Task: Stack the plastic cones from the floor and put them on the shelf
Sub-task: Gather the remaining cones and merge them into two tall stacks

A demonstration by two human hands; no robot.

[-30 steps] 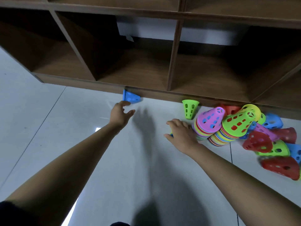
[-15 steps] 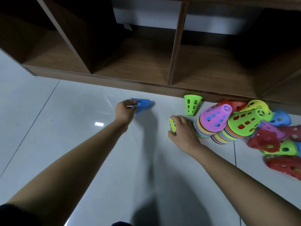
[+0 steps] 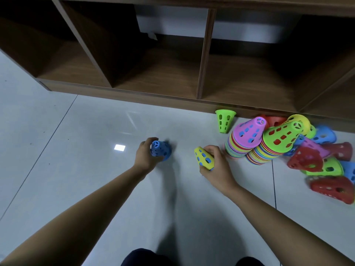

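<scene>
Grips a blue cone with the left hand, fingers curled round its side, small top pointing up and away. Holds it very low over the floor, maybe touching it; cannot tell which.

Grips a yellow cone with the right hand, fingers and thumb wrapped round its wide end, small top tilted up and to the left, with blue seen through its holes. Holds the two cones apart, with bare floor between them.

Just to the right of the right hand, two tall stacks on the floor, both leaning and touching each other: a pink-topped stack on the left and a green-topped stack beside it.

Behind the stacks, one green cone standing upside down, wide end up, close to the bottom edge of the shelf.

Further right, a messy pile of loose cones lying on their sides, red, green, blue, pink and yellow, some on top of others.

Across the top, the brown wooden shelf with open boxes side by side, sitting right on the floor.
</scene>
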